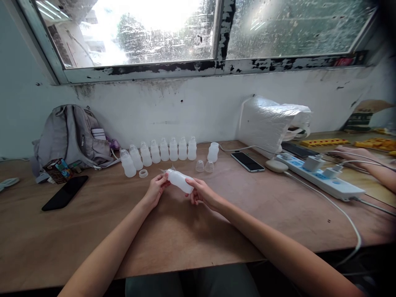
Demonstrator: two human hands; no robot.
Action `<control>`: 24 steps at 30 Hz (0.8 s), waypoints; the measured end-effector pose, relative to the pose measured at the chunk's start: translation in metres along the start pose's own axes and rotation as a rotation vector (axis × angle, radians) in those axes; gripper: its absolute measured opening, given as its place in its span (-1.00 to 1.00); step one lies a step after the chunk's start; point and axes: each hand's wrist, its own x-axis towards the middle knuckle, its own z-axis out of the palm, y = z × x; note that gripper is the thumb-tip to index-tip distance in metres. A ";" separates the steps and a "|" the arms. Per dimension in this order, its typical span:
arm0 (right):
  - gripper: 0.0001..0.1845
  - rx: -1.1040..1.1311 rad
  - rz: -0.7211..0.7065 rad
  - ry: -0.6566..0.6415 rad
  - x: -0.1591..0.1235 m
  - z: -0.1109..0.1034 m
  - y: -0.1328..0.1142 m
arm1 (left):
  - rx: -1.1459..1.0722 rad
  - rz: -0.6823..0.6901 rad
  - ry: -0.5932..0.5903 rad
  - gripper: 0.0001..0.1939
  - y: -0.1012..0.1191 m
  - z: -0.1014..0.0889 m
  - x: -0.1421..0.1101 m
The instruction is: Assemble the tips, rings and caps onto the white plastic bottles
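Note:
Above the front part of the table, a frosted white baby bottle (180, 181) lies tilted between my two hands. My left hand (156, 189) pinches its neck end, where bits of something clear and thin stick out; I cannot make out what they are. Around the base end wraps my right hand (202, 193). Beyond them several similar bottles (155, 153) with clear domed caps stand upright in a row. A bottle without a dome (213, 152) stands to their right, with two clear domes (209, 166) in front of it. A clear ring (143, 173) lies near the row's left end.
At left are a grey backpack (69, 132), a small box (58, 170) and a black phone (65, 193). To the right lie another phone (247, 161), a silvery foam bag (266, 121) and a power strip (321, 175) with trailing cables. Another person's hand (349, 152) is at far right.

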 end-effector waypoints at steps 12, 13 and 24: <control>-0.82 0.488 0.209 0.307 0.010 -0.003 0.002 | -0.221 -0.153 0.337 -0.70 -0.015 0.014 0.000; -0.78 0.486 0.218 0.355 0.011 -0.002 0.003 | -0.226 -0.132 0.388 -0.67 -0.018 0.018 0.000; -0.71 0.024 0.022 0.346 0.025 -0.014 0.014 | 0.326 0.084 0.364 -0.78 -0.028 0.020 0.004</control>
